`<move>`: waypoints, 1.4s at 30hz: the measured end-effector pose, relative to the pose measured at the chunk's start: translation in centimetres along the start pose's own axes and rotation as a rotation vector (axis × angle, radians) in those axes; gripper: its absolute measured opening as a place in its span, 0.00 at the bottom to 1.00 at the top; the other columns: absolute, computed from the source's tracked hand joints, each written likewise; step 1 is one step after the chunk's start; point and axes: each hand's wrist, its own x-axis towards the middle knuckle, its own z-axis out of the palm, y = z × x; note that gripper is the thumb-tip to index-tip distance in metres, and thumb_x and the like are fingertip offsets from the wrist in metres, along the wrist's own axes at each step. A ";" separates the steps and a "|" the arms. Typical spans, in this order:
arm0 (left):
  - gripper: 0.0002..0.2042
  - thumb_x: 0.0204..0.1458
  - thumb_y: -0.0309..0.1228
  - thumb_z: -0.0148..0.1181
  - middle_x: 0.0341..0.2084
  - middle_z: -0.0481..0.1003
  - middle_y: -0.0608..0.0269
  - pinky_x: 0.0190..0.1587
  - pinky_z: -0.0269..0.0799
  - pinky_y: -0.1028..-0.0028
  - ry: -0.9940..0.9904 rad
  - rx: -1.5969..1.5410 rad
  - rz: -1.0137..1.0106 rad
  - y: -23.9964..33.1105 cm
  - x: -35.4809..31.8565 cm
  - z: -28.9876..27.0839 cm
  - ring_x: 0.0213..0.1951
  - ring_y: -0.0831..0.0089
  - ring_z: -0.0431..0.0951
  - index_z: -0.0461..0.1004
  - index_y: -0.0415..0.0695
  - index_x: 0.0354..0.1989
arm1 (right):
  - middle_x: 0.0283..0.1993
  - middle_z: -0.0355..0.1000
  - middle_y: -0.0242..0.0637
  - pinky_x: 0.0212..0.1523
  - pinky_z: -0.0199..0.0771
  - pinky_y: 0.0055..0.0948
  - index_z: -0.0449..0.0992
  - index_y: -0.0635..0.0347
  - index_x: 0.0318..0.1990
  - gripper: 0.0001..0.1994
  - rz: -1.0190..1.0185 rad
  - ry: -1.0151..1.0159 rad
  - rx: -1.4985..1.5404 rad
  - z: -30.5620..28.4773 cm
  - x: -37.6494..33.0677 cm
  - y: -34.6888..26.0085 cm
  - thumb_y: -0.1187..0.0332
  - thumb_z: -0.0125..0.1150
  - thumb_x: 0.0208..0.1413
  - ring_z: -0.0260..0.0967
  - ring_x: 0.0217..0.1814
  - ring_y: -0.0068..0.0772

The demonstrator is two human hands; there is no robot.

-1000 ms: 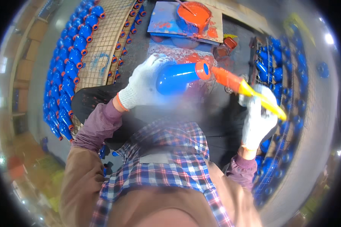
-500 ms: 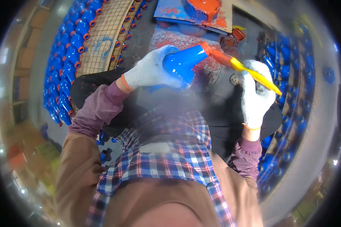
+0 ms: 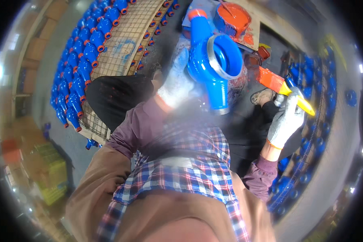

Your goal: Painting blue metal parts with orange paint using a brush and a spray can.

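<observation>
My left hand [image 3: 180, 82], in a white glove stained blue, holds up a blue cast pipe fitting [image 3: 213, 60] with an orange-painted end at its top and a wide threaded opening facing me. My right hand [image 3: 285, 119], in a grey glove, grips a paintbrush [image 3: 284, 86] with a yellow handle and orange-loaded bristles, off to the right of the fitting and apart from it. A round tub of orange paint [image 3: 232, 18] stands on a paint-smeared board beyond the fitting.
Rows of blue fittings with orange ends [image 3: 82, 60] lie along a wire mesh rack [image 3: 125, 44] at the left. More blue fittings [image 3: 310, 153] are lined up at the right. A small orange pot [image 3: 263, 52] sits near the board.
My left hand has lifted and turned the fitting upright, closer to the camera, its opening now facing me. The brush has come off the fitting's end and moved right and down.
</observation>
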 end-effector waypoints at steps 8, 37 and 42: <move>0.38 0.59 0.67 0.36 0.42 0.79 0.46 0.25 0.80 0.58 -0.057 -0.188 -0.299 5.2 1.1 1.2 0.30 0.50 0.81 0.67 0.44 0.61 | 0.29 0.65 0.33 0.24 0.64 0.20 0.70 0.65 0.47 0.15 0.382 0.000 0.428 1.0 2.3 1.9 0.60 0.53 0.67 0.61 0.24 0.21; 0.32 0.60 0.61 0.43 0.53 0.74 0.56 0.42 0.81 0.60 0.153 -0.120 -0.219 7.0 3.2 -6.5 0.44 0.62 0.80 0.65 0.51 0.63 | 0.37 0.78 0.47 0.40 0.74 0.40 0.79 0.60 0.41 0.18 -0.502 -0.210 -0.766 15.3 20.0 16.4 0.53 0.62 0.58 0.77 0.37 0.48; 0.27 0.54 0.39 0.62 0.50 0.73 0.59 0.52 0.73 0.70 0.170 0.624 0.153 7.0 2.9 -4.3 0.49 0.69 0.77 0.66 0.38 0.60 | 0.31 0.78 0.34 0.31 0.70 0.26 0.79 0.64 0.40 0.15 0.122 -0.169 -0.257 10.7 19.1 17.1 0.59 0.58 0.62 0.71 0.28 0.25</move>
